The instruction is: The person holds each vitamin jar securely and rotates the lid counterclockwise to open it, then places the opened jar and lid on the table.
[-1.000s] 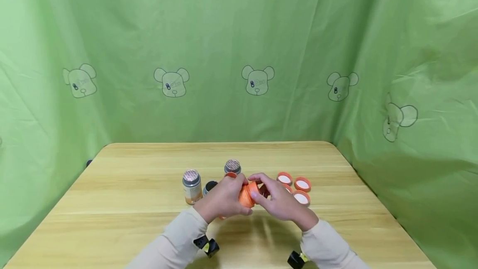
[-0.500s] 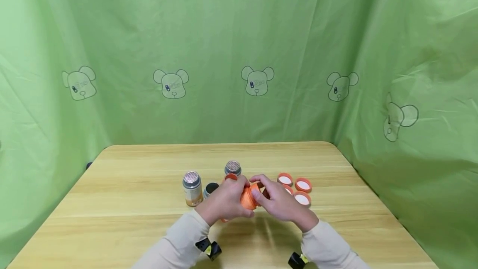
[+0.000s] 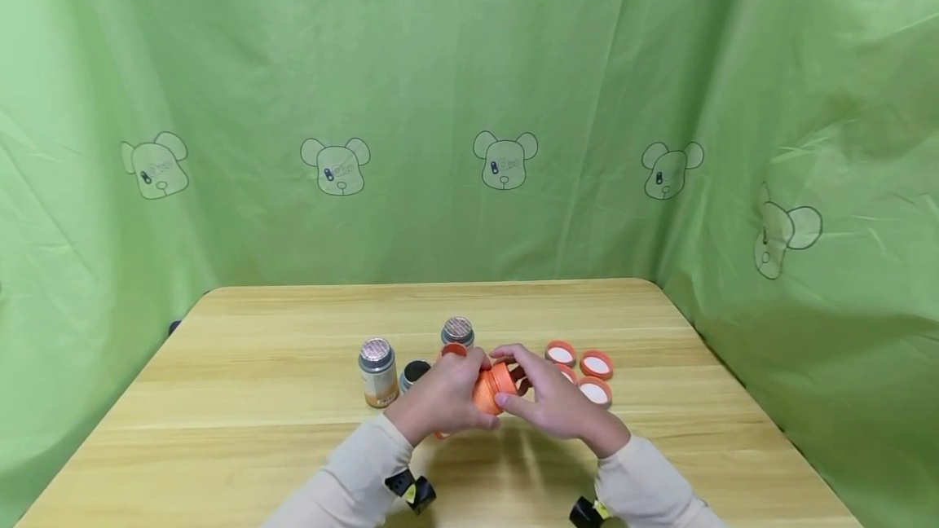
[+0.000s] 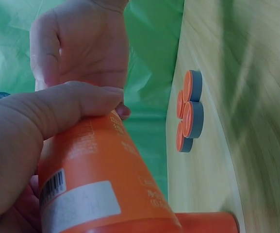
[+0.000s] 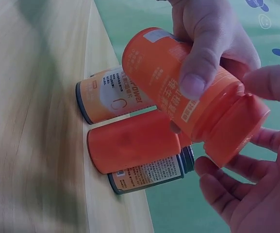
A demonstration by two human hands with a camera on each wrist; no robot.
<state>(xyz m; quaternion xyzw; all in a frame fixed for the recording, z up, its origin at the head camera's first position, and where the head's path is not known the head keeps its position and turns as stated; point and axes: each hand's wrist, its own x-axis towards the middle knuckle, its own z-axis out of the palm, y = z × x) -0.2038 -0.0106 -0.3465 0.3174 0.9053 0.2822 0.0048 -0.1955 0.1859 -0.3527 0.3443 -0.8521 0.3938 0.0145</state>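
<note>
My left hand (image 3: 443, 399) grips an orange bottle (image 5: 156, 73) by its body, holding it tilted above the table, with the thumb across its label in the left wrist view. On the bottle's neck sits an orange screw cap (image 5: 239, 128). My right hand (image 3: 550, 399) has its thumb and fingers curled around that cap, the thumb at its near edge and the index finger over its far side. Just behind my left hand stands another orange bottle (image 5: 135, 141), partly hidden by it in the head view.
A foil-sealed bottle (image 3: 377, 373) stands left, another foil-sealed bottle (image 3: 458, 330) at the back, and a dark-topped bottle (image 3: 415, 371) between them. Several loose orange caps (image 3: 594, 392) lie right of my hands, white liners up. A green curtain (image 3: 425, 218) hangs behind the wooden table (image 3: 220, 430).
My right hand has shifted its fingers around the cap, its thumb now lower on the near edge. The left hand keeps its hold on the bottle in almost the same place.
</note>
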